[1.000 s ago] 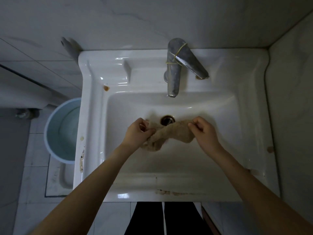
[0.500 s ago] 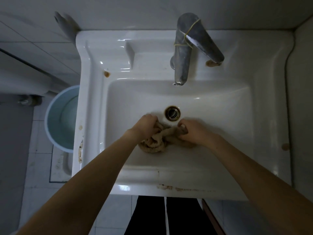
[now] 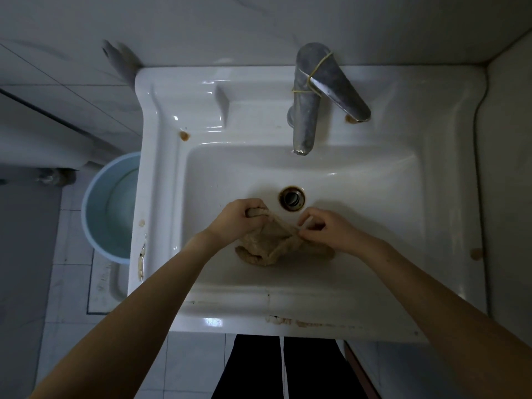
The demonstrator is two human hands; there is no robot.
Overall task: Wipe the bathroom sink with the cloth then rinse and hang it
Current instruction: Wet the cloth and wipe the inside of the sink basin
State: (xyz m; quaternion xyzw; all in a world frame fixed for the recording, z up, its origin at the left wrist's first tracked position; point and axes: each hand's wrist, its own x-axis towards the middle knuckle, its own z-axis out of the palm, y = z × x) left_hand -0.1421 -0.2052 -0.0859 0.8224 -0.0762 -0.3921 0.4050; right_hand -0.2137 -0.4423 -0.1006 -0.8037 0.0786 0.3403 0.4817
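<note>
Hands, left (image 3: 236, 218) and right (image 3: 326, 230), on cloth (image 3: 267, 246) (no readable writing)

Part of the cloth (image 3: 266, 246) lay hidden under the right hand (image 3: 328, 228), and its upper left corner was buried in the closed left hand (image 3: 239, 216). Left of the sink (image 3: 161, 197), the sink's rim covered the near side of the blue bucket (image 3: 100, 208). Behind the sink's back left corner, a dark object (image 3: 115, 54) was too blurred to identify. Both forearms ran off the bottom edge.
</note>
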